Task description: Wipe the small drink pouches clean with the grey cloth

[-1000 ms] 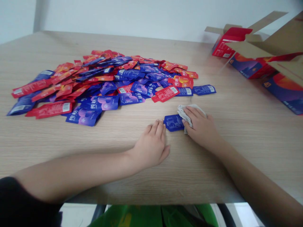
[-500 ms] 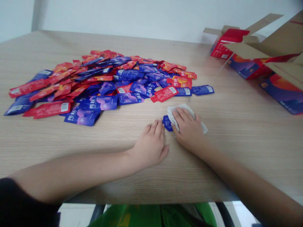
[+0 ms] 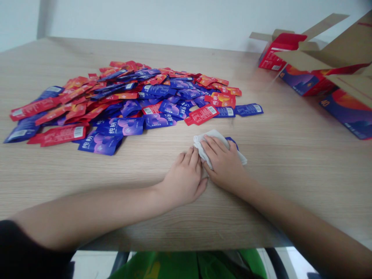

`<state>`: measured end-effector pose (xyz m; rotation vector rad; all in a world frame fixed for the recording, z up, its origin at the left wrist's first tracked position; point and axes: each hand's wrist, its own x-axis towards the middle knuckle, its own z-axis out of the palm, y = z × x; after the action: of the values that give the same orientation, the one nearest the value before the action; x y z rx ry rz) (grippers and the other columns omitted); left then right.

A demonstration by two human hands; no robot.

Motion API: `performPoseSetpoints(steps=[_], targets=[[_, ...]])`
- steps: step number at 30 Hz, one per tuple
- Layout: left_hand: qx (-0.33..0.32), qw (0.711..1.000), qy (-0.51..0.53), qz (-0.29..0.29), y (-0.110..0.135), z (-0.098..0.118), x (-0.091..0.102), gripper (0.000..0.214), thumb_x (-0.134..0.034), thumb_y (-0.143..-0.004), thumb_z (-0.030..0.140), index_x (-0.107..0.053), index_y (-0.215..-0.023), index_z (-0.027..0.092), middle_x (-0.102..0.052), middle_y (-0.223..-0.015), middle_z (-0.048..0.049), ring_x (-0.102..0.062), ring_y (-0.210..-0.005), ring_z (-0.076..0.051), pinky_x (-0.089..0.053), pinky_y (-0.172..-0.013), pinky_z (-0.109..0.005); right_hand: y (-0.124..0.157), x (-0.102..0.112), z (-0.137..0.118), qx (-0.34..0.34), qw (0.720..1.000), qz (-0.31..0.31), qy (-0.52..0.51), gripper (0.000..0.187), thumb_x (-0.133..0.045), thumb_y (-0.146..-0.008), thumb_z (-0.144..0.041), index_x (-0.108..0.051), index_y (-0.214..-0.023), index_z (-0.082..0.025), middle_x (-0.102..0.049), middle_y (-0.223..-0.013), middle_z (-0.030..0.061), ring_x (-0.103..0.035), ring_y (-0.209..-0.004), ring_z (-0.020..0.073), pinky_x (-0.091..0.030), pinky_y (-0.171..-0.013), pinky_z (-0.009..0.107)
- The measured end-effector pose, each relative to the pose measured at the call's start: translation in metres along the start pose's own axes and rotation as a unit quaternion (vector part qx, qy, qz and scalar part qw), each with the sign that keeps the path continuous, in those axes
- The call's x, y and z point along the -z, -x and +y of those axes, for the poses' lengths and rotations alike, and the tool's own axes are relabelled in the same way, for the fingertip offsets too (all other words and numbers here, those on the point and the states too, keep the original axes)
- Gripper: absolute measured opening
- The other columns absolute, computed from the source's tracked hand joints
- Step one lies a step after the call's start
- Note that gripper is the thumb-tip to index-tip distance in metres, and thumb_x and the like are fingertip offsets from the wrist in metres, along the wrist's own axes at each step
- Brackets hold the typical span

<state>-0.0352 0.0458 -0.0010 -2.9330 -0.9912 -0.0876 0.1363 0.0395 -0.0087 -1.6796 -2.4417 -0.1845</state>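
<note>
A folded white cloth (image 3: 213,135) lies under my right hand (image 3: 225,161), its fingers bent over it and pressing it down. Beneath the cloth is a blue pouch (image 3: 234,142); only its right end shows, and the rest is hidden. My left hand (image 3: 186,176) rests palm down on the table, fingers stretched out and thumb apart. Its fingertips are at the cloth's left edge, where the pouch's left end is covered. Whether they touch the pouch I cannot tell.
A wide heap of red and blue pouches (image 3: 124,100) spreads across the wooden table (image 3: 139,166) beyond my hands. At the right stand open cartons: a small red box (image 3: 274,56), a blue and orange box (image 3: 302,82) and another (image 3: 345,112) nearer me.
My right hand has slid the cloth left along the blue pouch, covering its left end and baring its right end. My left hand has stayed in place.
</note>
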Motion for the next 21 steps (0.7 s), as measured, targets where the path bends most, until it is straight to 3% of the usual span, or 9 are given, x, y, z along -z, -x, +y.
performPoseSetpoints(steps=[13,21], targets=[[-0.003,1.0,0.006,-0.002,-0.0001,-0.001,-0.0004,0.057,-0.043,-0.094,0.041,-0.061,-0.125,-0.004,-0.049,-0.141,-0.0329,-0.042,-0.136,-0.044,-0.04,-0.105,-0.05,0.0016,0.0097,0.0032,-0.011,0.999,0.02,-0.027,0.051,-0.045,-0.094,-0.041,-0.057,-0.132,-0.01,-0.056,-0.142,0.0156,-0.049,-0.129,0.0286,-0.033,-0.097,0.045],[0.001,1.0,0.009,-0.012,-0.0009,-0.0002,0.0017,0.059,-0.043,-0.094,0.041,-0.059,-0.128,-0.004,-0.049,-0.141,-0.032,-0.042,-0.137,-0.043,-0.041,-0.105,-0.05,0.0023,0.0066,0.0028,-0.01,1.0,0.01,-0.008,0.053,-0.043,-0.094,-0.039,-0.053,-0.136,-0.009,-0.052,-0.146,0.0166,-0.046,-0.128,0.0301,-0.029,-0.097,0.049]])
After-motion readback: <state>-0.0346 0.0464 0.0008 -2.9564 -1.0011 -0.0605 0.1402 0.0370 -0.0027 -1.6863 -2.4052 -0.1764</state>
